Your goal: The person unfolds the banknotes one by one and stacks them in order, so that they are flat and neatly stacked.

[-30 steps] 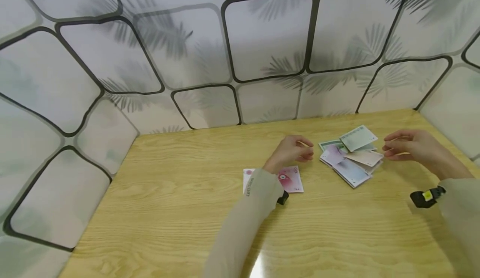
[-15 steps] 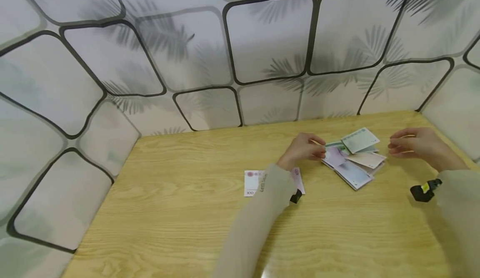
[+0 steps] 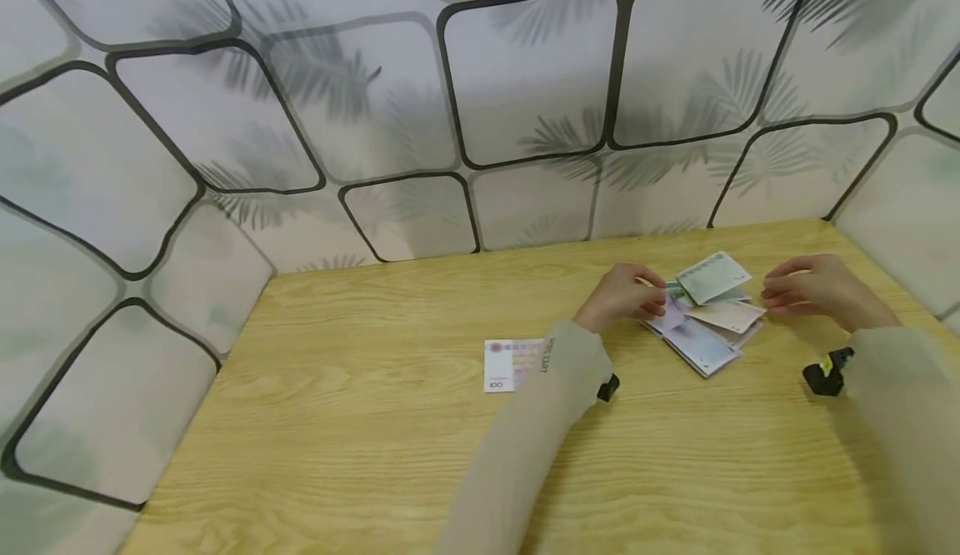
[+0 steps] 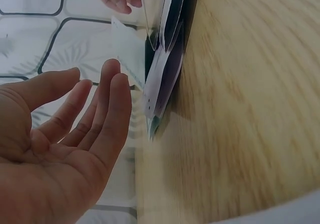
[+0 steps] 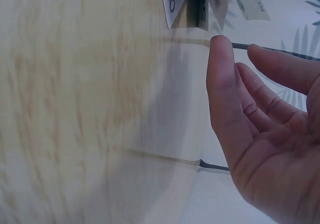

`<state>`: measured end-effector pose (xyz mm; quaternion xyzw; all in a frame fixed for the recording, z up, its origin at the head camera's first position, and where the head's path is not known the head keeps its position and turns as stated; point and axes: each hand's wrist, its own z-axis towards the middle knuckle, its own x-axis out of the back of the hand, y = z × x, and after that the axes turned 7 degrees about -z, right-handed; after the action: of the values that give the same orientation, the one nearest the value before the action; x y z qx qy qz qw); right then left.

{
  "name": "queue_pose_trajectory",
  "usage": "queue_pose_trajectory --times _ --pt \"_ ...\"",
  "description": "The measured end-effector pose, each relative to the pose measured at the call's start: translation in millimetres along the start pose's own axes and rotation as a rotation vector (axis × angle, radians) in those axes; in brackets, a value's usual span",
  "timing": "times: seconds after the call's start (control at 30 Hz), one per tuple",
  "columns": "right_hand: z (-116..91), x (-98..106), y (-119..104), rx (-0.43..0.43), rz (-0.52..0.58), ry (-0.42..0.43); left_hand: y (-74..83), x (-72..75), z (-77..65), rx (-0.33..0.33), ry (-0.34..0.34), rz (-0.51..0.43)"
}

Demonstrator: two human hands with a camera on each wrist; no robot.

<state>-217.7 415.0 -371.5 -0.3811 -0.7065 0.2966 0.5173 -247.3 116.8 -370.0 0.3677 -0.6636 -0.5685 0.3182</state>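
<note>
A loose pile of banknotes [image 3: 701, 342] lies on the right part of the table, with a green note [image 3: 712, 276] on top at its back. My left hand [image 3: 622, 295] hovers at the pile's left edge; in the left wrist view its fingers are loosely bent, with nothing between them and a gap to the notes. To the right of the pile is my right hand [image 3: 806, 290]. The right wrist view shows that hand [image 5: 265, 114] with relaxed fingers and nothing held, just short of a note marked 20 [image 5: 172, 4].
A red 100 banknote [image 3: 498, 367] lies flat to the left of the pile, partly hidden under my left sleeve [image 3: 562, 388]. The wooden table [image 3: 337, 422] meets patterned walls [image 3: 532, 80] at the back and sides. Each wrist wears a small black camera [image 3: 825, 376].
My left hand has moved right, from above the red note to the left edge of the pile. The right hand stays beside the pile with only slight movement. The notes lie as before.
</note>
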Motion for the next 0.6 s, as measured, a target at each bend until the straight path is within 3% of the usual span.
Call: queue_pose_trajectory --times 0.6 --pt "15 -10 -1 -0.054 -0.04 -0.023 -6.5 -8.3 10.5 0.01 0.001 0.002"
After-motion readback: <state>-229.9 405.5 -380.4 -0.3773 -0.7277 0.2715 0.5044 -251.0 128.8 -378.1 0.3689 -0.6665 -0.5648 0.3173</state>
